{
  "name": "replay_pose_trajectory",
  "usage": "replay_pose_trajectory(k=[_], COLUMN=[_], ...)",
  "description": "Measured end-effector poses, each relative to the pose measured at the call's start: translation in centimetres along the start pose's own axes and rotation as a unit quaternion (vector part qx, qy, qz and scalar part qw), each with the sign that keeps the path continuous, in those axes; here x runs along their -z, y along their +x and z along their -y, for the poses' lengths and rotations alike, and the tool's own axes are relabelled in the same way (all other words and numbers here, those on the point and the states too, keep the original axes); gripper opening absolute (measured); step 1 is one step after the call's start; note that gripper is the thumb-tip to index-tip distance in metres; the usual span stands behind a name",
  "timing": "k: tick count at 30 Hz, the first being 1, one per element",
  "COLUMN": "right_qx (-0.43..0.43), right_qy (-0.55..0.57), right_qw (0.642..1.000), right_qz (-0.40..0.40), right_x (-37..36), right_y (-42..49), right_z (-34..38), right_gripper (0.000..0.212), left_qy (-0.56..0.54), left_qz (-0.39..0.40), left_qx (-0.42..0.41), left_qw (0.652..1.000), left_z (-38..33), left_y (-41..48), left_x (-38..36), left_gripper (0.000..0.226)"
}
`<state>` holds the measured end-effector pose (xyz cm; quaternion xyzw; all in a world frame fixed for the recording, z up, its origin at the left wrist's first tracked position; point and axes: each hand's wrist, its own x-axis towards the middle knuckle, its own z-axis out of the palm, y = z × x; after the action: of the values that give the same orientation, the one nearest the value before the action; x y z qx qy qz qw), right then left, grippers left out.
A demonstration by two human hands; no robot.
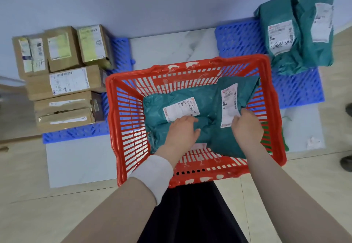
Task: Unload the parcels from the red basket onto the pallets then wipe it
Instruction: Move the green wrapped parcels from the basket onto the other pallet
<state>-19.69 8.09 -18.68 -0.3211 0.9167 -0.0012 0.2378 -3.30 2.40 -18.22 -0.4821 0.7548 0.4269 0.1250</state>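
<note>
The red basket (118, 128) stands on the floor in front of me between two blue pallets. Inside lie two teal mailer bags with white labels: a lower teal bag (167, 101) on the left and an upper teal bag (236, 90) overlapping it on the right. My left hand (182, 130) rests fingers-down on the lower bag just below its label. My right hand (246, 126) pinches the near edge of the upper bag by its label. The left pallet (76, 132) carries several cardboard boxes (66, 82). The right pallet (297, 88) carries two teal bags (285, 33).
A pale wall runs behind both pallets. White marble-look tiles (80, 159) lie under the basket and between the pallets. Someone's dark shoes (347, 157) show at the right edge. My dark skirt hangs below the basket's near rim.
</note>
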Motion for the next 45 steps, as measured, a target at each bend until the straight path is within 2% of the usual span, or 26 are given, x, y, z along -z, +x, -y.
replay_pose_trajectory(k=[3, 6, 8, 10, 12, 16, 20, 23, 26, 28, 32, 36, 45], right_qx=[0.012, 0.007, 0.001, 0.008, 0.016, 0.006, -0.038, -0.029, 0.020, 0.034, 0.047, 0.063, 0.065], right_qy=[0.048, 0.154, 0.233, 0.281, 0.314, 0.397, 0.472, 0.490, 0.467, 0.450, 0.407, 0.378, 0.342], right_qw=[0.999, 0.988, 0.971, 0.957, 0.947, 0.917, 0.880, 0.869, 0.883, 0.892, 0.912, 0.923, 0.935], right_qz=[-0.020, 0.015, 0.050, 0.070, 0.073, 0.037, 0.035, 0.060, 0.047, 0.032, 0.021, 0.034, 0.062], right_x=[2.2, 4.0, 4.8, 5.3, 5.8, 7.1, 9.5, 11.2, 13.1, 14.6, 16.1, 16.2, 17.4], right_y=[-1.5, -2.9, -3.8, -4.8, -5.8, -7.0, -6.4, -4.6, -1.8, 0.1, 3.4, 6.6, 17.3], right_z=[0.3, 0.8, 0.9, 0.7, 0.3, -1.8, -5.3, -9.2, -13.5, -16.0, -19.4, -19.6, -17.8], right_gripper=[0.020, 0.024, 0.027, 0.027, 0.026, 0.019, 0.043, 0.041, 0.036, 0.027, 0.030, 0.034, 0.040], left_qy=[-0.086, -0.203, -0.278, -0.377, -0.427, -0.407, -0.405, -0.403, -0.409, -0.418, -0.427, -0.436, -0.416], left_qz=[0.007, 0.020, 0.042, 0.069, 0.074, -0.036, -0.140, -0.168, -0.171, -0.141, -0.098, -0.131, -0.191], left_qx=[0.022, 0.077, 0.122, 0.161, 0.166, 0.115, 0.047, 0.024, 0.040, 0.061, 0.121, 0.134, 0.142], left_qw=[0.996, 0.976, 0.952, 0.910, 0.886, 0.906, 0.903, 0.900, 0.896, 0.895, 0.891, 0.880, 0.878], left_z=[-1.2, -2.6, -3.0, -3.3, -3.8, -6.9, -12.3, -16.7, -20.7, -23.1, -26.2, -27.9, -30.4], left_y=[-0.4, -0.9, -1.1, -1.7, -2.4, -3.8, -3.9, -3.0, -1.7, -0.7, 1.6, 4.2, 14.6], left_x=[0.4, 0.9, 1.2, 1.6, 1.6, 1.3, -0.3, -2.0, -4.8, -6.5, -8.9, -9.3, -7.2], left_gripper=[0.045, 0.052, 0.059, 0.067, 0.067, 0.046, 0.035, 0.028, 0.027, 0.031, 0.042, 0.030, 0.032])
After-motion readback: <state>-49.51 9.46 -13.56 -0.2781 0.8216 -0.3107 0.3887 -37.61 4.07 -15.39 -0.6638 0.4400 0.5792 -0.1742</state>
